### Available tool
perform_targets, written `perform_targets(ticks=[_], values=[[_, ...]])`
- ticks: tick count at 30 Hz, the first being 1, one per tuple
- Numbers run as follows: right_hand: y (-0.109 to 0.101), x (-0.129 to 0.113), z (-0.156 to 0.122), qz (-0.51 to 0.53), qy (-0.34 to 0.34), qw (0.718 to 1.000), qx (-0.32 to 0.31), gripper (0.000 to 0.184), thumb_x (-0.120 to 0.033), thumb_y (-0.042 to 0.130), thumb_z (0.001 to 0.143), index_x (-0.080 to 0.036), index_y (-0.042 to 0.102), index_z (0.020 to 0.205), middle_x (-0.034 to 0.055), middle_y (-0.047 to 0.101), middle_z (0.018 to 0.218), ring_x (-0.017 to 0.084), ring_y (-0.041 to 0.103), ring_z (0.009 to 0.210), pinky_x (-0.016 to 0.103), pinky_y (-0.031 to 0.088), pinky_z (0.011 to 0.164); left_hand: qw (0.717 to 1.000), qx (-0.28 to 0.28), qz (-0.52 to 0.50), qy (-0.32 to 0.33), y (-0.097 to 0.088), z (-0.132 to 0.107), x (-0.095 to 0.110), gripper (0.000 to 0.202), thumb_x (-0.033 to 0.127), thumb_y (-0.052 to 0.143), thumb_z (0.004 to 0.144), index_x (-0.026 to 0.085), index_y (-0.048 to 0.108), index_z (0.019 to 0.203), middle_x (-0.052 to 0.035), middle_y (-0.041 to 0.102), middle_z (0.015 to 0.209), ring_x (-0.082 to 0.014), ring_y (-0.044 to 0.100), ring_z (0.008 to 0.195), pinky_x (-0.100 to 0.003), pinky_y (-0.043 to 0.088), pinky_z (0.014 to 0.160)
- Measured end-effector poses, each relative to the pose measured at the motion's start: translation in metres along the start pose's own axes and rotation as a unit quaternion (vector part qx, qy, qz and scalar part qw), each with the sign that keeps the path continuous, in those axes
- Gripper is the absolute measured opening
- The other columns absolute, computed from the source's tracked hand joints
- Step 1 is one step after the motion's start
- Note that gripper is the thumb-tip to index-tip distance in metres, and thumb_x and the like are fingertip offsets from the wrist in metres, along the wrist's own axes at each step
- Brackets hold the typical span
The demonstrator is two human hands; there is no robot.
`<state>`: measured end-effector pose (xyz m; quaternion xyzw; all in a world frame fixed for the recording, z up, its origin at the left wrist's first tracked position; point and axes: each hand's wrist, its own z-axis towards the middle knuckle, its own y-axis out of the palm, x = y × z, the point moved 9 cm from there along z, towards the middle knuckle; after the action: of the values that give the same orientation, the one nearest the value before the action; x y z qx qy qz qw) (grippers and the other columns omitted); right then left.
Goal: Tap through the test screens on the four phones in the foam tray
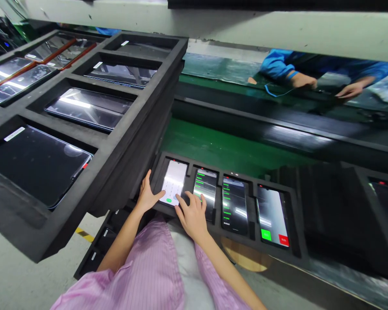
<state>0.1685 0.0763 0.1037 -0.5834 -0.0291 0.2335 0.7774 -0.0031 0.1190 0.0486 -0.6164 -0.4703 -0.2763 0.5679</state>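
A smartphone with a white dial-pad screen lies in the leftmost slot of a black foam tray. My left hand is at its left side, fingers spread, with the thumb over the screen's lower left edge. Over the lower right of the same phone, my right hand has its fingers apart, the index fingertip at the keypad. Its other fingers hover by a second phone showing green text lines. A third phone shows similar text. The rightmost phone shows a pale screen with green and red buttons.
Stacked black foam trays holding dark phones rise at my left. More black trays stand at the right. Beyond the green bench runs a dark conveyor-like strip. Across it, a co-worker's hands work in blue sleeves.
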Motion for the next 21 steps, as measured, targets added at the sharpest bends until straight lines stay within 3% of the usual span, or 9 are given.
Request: perform_targets(ticks=[10,16,21], values=[[0.009,-0.009,0.01,-0.014,-0.012,1.0,-0.018,0.033,-0.037,0.04,0.089,-0.026,0.059,0.114,0.0124,0.05,0.119,0.025,0.043,0.108,0.052,0.024,0.1,0.999,-0.014,0.045,-0.024,0.002,0.004,0.003,0.084,0.028,0.063,0.069,0.02,0.019,0.141,-0.0155,0.029,0.143,-0.0311,0.03,0.131,-0.047,0.022,0.107],[0.003,-0.006,0.008,0.002,0.0,1.0,0.006,0.035,-0.035,0.036,0.09,-0.021,0.06,0.111,0.0132,0.051,0.117,0.025,0.043,0.108,0.051,0.023,0.101,0.996,-0.011,0.082,-0.025,0.002,0.006,0.012,0.089,0.031,0.066,0.066,0.023,0.019,0.141,-0.0153,0.029,0.143,-0.0361,0.03,0.13,-0.051,0.026,0.103],[0.0,-0.004,0.006,0.007,0.004,1.0,0.014,0.033,-0.033,0.036,0.09,-0.021,0.063,0.106,0.0123,0.052,0.113,0.024,0.044,0.106,0.05,0.022,0.102,0.996,-0.003,0.083,-0.016,0.002,0.005,0.011,0.088,0.033,0.065,0.068,0.022,0.018,0.141,-0.0161,0.028,0.143,-0.0347,0.029,0.131,-0.05,0.025,0.104]])
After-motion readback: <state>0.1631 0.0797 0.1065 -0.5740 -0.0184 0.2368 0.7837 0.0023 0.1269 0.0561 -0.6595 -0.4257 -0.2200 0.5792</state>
